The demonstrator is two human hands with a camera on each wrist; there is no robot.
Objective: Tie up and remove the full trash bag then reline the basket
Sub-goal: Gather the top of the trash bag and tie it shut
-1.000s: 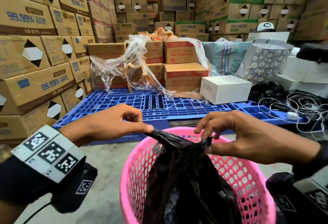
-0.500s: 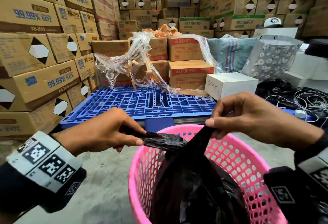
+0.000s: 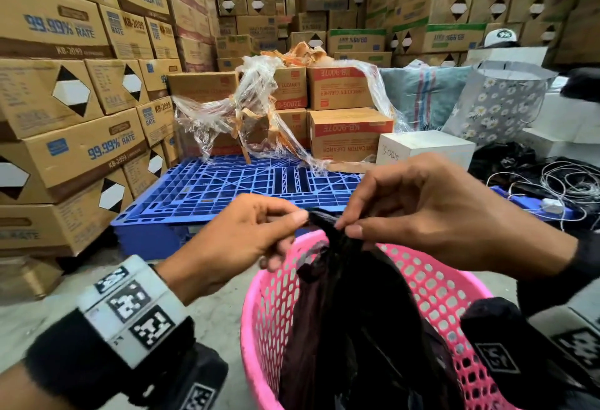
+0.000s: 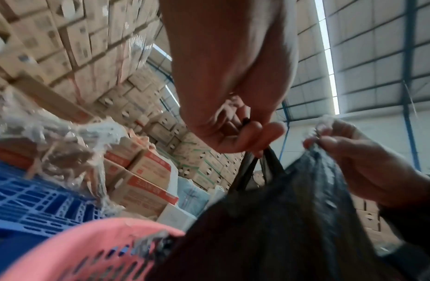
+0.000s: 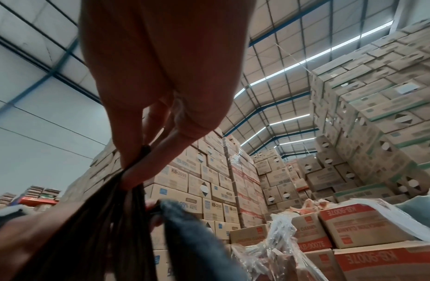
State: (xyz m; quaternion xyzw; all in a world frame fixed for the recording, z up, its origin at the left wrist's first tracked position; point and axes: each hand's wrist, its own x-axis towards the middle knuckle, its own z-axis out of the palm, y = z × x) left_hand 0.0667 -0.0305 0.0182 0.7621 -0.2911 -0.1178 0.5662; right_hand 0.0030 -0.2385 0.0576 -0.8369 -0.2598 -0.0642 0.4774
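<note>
Both hands meet above the far rim of the pink basket [image 3: 259,312], and each one pinches a gathered strip of the black trash bag [image 3: 350,328] at its top. The left hand [image 3: 237,244] holds its strip between thumb and forefinger, with the other fingers curled under; the right hand [image 3: 431,214] does the same from the other side, and the fingertips of the two hands are almost touching. From the left wrist view, the left hand [image 4: 228,117] has thin, twisted strands of the bag [image 4: 293,218] coming down from its pinch, and the right hand [image 4: 368,161] grips a wider, crumpled fold. From the right wrist view, the right hand [image 5: 161,95] pinches stretched, pleated film of the bag [image 5: 96,228]. This bag stands inside the basket, thin and glossy, with many wrinkles. Its body fills the middle of the basket, and a gap shows between it and the right wall. The basket is round plastic, and its wall is pierced with rows of small oval holes. It stands on a grey concrete floor [image 3: 211,318], which has open room at the left side. Just behind it lies a blue plastic pallet [image 3: 211,192] with a grid top, its near edge close to the basket rim. Cardboard boxes [image 3: 74,149] are stacked high at the left and behind, and a tangle of white cables [image 3: 558,185] lies at the right.
</note>
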